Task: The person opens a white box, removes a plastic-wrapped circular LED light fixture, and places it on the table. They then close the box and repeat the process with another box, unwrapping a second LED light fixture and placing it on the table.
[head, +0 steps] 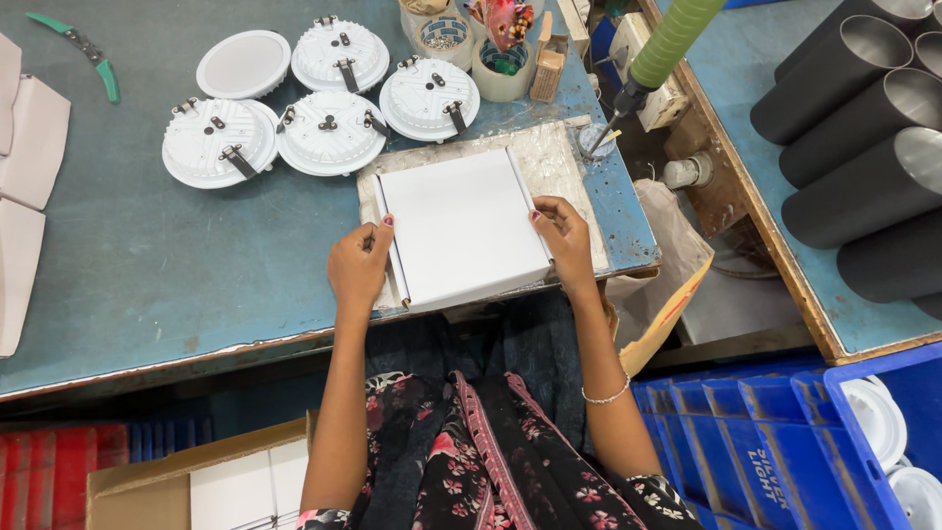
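Note:
A flat white cardboard box [461, 224] lies on a worn pad [559, 162] near the front edge of the blue-green table [147, 265]. My left hand [359, 263] grips the box's left side, thumb on the folded flap. My right hand [563, 236] presses on the box's right side. Behind the box lie several round white downlight housings [330, 132] with metal spring clips, backs up, and one [242, 64] face up.
Small cups [503, 67] of parts stand at the back. A green-handled screwdriver [659, 56] hangs over the table's right end. Black tubes [863, 147] lie on the right bench. Blue crates [785, 432] sit at lower right, a carton [196, 481] of white boxes at lower left.

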